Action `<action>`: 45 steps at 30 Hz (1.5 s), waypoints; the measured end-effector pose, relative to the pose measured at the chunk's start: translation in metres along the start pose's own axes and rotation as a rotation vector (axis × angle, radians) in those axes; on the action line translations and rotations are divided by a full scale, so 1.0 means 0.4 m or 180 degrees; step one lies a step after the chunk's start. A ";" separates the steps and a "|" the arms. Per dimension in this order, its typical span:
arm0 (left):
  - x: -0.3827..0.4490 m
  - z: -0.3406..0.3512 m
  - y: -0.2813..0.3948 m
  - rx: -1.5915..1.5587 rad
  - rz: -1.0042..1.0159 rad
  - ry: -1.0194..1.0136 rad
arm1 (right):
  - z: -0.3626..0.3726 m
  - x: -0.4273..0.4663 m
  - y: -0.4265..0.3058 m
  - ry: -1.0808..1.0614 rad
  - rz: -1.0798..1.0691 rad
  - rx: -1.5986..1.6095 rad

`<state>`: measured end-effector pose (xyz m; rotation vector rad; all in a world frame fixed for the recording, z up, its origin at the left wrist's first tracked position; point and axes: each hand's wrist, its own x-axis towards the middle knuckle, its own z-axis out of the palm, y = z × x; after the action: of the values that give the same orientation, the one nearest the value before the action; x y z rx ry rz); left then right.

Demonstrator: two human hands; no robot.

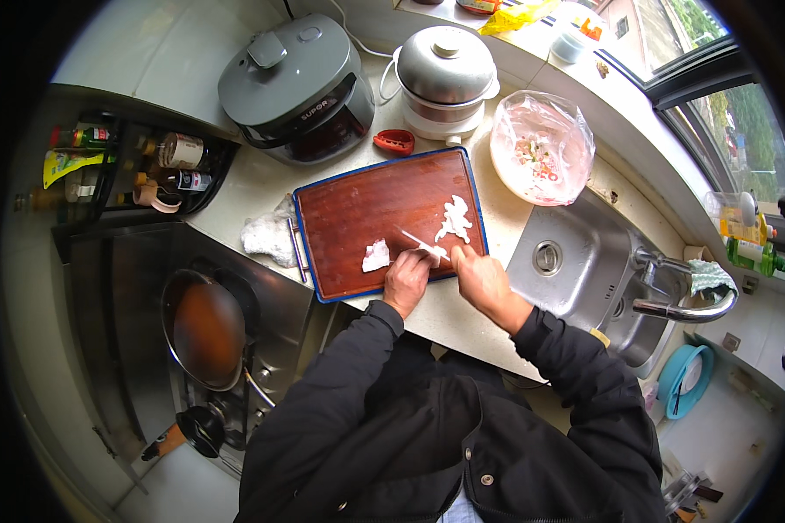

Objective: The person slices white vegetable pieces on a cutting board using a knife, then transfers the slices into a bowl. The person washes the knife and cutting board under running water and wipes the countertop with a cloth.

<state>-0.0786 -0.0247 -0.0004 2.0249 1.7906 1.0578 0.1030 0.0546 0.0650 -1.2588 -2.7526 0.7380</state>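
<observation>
My right hand (483, 281) grips a knife (422, 243), its handle hidden in my fist and its blade pointing up and left over the cutting board (353, 216). Under the blade, at the board's near edge, my left hand (407, 280) presses a small whitish piece (437, 256) of what looks like fatty meat. Left of that hand lies a larger white chunk (376, 255) with a pinkish tint. Several white slices (454, 219) form a loose pile toward the board's right side. The board is reddish brown with a blue rim and a metal handle.
A red pepper half (394, 142) lies behind the board, near a Supor cooker (294, 85) and a small steel-lidded pot (446, 65). A plastic-lined bowl (541, 147) holds scraps. At right is a steel sink (549, 274); at left, a pan (206, 330) on the hob and a white cloth (268, 234).
</observation>
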 end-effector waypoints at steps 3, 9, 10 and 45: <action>-0.004 -0.001 -0.006 0.0137 -0.0067 -0.0224 | 0.012 -0.029 -0.012 -0.0213 0.0040 -0.0131; -0.009 0.004 -0.018 0.0134 0.0041 -0.0202 | 0.011 -0.050 0.004 -0.0310 0.0066 -0.0164; -0.011 0.006 -0.021 0.0097 0.0015 -0.0238 | 0.016 -0.043 0.001 -0.0318 0.0065 -0.0223; -0.011 0.005 -0.017 0.0297 0.0001 -0.0199 | 0.074 0.030 -0.028 -0.0134 0.0143 -0.0039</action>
<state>-0.0826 -0.0266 -0.0075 2.0874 1.8400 0.9163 0.0809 0.0449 0.0417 -1.3266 -2.7747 0.7607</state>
